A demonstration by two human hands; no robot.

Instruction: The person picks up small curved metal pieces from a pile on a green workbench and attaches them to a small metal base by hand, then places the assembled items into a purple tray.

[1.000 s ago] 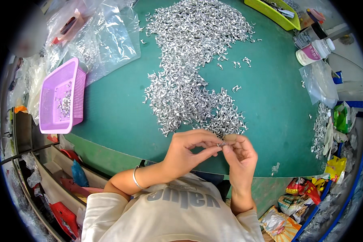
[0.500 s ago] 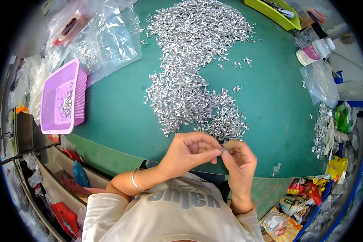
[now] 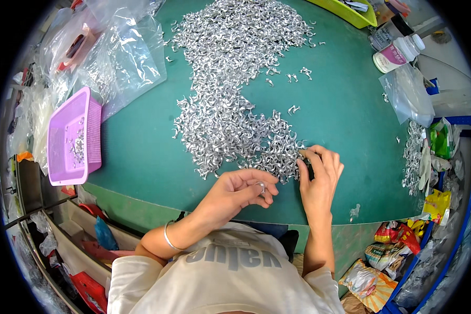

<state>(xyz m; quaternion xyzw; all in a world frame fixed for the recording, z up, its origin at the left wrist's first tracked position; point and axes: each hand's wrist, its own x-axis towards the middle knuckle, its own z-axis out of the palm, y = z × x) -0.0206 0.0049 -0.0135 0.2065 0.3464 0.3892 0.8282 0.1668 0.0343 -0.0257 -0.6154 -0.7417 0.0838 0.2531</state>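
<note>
A broad heap of small curved silvery metal pieces spreads over the green tabletop. Just in front of its near edge is my left hand, with a small silvery metal piece pinched between thumb and fingers. My right hand reaches to the heap's right near edge, thumb and fingertips bent close together against the pieces there. Whether a piece is caught between those fingertips cannot be made out.
At the left stands a purple basket holding some metal pieces, beside clear plastic bags. A white bottle and a lime-green tray are at the far right. More pieces lie along the right edge, near coloured packets.
My hands were together at the near edge of the table. The right has parted from the left and moved forward to the heap; the left keeps a small metal piece.
</note>
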